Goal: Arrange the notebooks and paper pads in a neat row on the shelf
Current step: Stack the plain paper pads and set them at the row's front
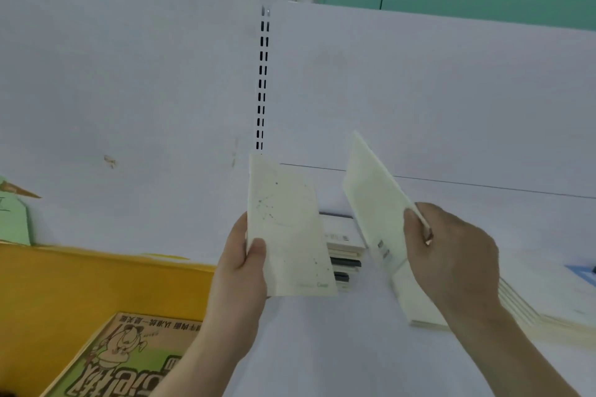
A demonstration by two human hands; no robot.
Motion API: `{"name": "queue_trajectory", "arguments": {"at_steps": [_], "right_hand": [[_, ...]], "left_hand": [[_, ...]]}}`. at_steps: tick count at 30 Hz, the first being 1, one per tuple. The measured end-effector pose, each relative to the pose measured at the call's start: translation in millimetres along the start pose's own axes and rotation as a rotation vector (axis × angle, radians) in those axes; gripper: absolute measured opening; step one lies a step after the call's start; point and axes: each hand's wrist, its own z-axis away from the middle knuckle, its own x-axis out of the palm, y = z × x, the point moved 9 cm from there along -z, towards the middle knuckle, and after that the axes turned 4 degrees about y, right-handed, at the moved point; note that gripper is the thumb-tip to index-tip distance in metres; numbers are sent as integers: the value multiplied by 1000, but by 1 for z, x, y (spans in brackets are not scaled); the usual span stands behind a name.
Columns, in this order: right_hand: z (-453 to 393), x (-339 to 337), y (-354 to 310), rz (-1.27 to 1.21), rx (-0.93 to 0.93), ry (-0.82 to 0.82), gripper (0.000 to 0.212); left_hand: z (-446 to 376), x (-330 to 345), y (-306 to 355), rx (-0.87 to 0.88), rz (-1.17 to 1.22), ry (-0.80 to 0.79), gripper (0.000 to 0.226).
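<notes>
My left hand (240, 263) grips a cream notebook (290, 229) by its left edge and holds it upright above the white shelf (322, 348). My right hand (451, 255) pinches a second cream notebook (375, 200) at its right edge; this one tilts to the left and stands over a fanned pile of cream pads (516, 306) lying flat on the shelf. Between the two held notebooks, a small stack of notebooks (345, 255) with cream and dark spines lies against the back of the shelf.
A white back panel (451, 100) rises behind the shelf, with a slotted upright (263, 80) at its left edge. A yellow bin (80, 287) at the lower left holds a cartoon-printed box (129, 358). A blue item (580, 274) peeks in at the right edge.
</notes>
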Motion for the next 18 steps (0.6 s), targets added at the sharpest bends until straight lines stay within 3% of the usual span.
{"name": "queue_trajectory", "arguments": {"at_steps": [3, 7, 13, 18], "right_hand": [[26, -18, -46, -64, -152, 114, 17], [78, 7, -81, -135, -297, 27, 34], [102, 8, -66, -216, -252, -163, 49], [113, 1, -44, -202, -227, -294, 52]], "left_hand": [[13, 29, -8, -91, 86, -65, 45], [27, 64, -11, -147, 220, -145, 42], [37, 89, -12, -104, 205, -228, 25], [45, 114, -31, -117, 147, -240, 30]]}}
